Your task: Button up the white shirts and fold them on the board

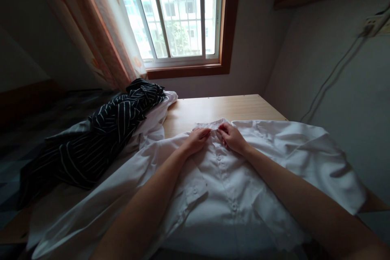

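Note:
A white button-up shirt lies spread over the table, its collar at the far side and its button front running toward me. At the collar, my left hand pinches the fabric edge with its fingers closed. Close beside it on the right, my right hand also has its fingers closed on the collar. A short stretch of collar edge shows between the two hands. Several small buttons run down the front below them. Whether a button is between my fingertips is too small to tell.
A black, white-striped garment lies heaped at the left, over more white cloth. The wooden tabletop shows beyond the collar. Behind are a window and curtain; a cable hangs on the right wall.

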Available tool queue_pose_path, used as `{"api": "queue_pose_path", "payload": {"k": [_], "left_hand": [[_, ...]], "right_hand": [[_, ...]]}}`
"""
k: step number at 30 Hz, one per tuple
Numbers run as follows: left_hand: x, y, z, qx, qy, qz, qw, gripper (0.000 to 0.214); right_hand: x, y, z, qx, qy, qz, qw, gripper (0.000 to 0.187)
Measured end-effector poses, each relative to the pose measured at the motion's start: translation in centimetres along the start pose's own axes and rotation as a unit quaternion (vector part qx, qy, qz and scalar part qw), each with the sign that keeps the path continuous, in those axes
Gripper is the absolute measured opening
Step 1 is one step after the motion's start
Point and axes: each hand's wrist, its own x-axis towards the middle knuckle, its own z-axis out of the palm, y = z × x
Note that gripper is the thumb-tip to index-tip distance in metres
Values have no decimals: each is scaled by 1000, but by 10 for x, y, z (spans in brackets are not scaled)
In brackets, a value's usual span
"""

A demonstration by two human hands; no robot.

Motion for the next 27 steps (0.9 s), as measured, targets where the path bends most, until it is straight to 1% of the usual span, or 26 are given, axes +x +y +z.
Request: {"api": "queue_pose_path", "payload": {"k": [2,7,11,14,19,21,24,27], "left_hand": [[1,-1,0,-20,3,5,1000,20],[4,-2,5,-54,31,1,998,18],[5,-4,6,-113,32,-1,993,17],[4,-3,6,-128,33,-2,991,17],[1,2,5,-91,49,1,995,15],[0,4,5,-70,47,-2,996,14],[-1,7,5,-45,44,-8,998,13],[-2,12,4,-7,53,-17,998,15]], "right_hand": [[0,0,0,6,4,1,1000,13],[0,1,1,22,13,2,1000,14],[1,2,1,23,12,-1,1000,15],[1,2,0,21,8,2,1000,15],[-1,-1,0,35,-6,8,999,15],[-2,-2,0,42,-14,8,999,15],[-2,-3,1,31,-18,2,999,16],[-2,-3,2,22,-21,0,1000,18]]}}
